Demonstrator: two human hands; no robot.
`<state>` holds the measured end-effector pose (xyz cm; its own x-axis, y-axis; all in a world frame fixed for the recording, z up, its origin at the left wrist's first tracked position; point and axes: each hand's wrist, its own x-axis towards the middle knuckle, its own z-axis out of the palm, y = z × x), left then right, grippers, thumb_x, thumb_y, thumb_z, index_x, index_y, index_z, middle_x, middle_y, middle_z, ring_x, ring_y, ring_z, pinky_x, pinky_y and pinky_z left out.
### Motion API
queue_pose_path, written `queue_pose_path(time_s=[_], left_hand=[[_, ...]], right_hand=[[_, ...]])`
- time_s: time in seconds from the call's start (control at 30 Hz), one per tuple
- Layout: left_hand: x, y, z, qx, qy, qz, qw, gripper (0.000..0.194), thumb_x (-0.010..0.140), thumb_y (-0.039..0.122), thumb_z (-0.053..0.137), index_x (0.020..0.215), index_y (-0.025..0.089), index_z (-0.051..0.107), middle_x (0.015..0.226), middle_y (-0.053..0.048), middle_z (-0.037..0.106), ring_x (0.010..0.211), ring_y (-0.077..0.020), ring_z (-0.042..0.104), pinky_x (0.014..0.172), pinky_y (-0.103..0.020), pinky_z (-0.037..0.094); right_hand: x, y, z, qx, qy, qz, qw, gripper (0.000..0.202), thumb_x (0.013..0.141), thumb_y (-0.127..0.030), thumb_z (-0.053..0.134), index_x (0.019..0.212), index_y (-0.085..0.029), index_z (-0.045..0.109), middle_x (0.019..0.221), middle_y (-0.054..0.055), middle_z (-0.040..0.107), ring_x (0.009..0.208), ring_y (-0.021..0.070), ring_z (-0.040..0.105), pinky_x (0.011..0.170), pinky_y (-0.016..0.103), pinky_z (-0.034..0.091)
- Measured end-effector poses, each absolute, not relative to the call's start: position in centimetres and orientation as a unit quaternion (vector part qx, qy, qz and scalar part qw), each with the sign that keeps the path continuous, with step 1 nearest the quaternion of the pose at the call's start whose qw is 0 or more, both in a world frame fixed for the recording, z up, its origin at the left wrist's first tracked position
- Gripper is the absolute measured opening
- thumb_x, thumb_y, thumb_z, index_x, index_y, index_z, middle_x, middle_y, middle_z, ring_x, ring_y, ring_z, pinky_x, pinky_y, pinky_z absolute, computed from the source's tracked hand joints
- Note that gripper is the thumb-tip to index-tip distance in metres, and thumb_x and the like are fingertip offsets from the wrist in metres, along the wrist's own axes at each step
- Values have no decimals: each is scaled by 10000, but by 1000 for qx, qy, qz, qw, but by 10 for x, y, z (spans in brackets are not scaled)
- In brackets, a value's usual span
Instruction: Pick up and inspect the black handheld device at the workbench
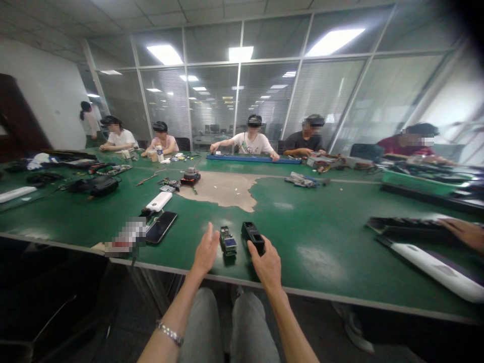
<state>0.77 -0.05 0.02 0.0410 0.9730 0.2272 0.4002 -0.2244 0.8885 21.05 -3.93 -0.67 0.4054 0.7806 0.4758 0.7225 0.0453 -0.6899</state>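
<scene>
A black rectangular plastic housing (252,236) with square openings stands at the near part of the green table. My right hand (267,262) is closed around its near right side, thumb on the left and fingers along the right. To its left lies a small green circuit board assembly (228,243) with a blue-grey display on top. My left hand (207,249) is beside that board's left side, fingers stretched out and holding nothing; a narrow gap appears between them.
A dark smartphone (162,227) and a white power bank (159,201) lie to the left. Beyond is a bare tan patch (227,189) in the green tabletop (302,217). A white elongated casing (434,267) lies right, near another person's hand (463,232). Several people sit opposite.
</scene>
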Motion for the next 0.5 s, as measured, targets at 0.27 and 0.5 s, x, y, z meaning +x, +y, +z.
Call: queue_pose_path(time_s=[0.27, 0.5], left_hand=[[8, -3, 3, 649, 533, 436, 323, 777, 904, 648, 248, 1496, 146, 219, 1546, -105, 227, 1439, -216, 195, 1195, -377, 137], [6, -5, 4, 648, 522, 448, 326, 779, 900, 650, 263, 1494, 147, 227, 1546, -104, 224, 1436, -213, 201, 1195, -371, 142]], right_hand=[[209, -40, -15, -699, -572, -28, 427, 614, 790, -554, 536, 1193, -93, 575, 1134, 169, 629, 1072, 280, 556, 936, 387, 411], [206, -41, -14, -716, -561, -32, 414, 802, 768, -603, 550, 1329, -37, 456, 1254, 211, 566, 1151, 307, 519, 942, 386, 403]])
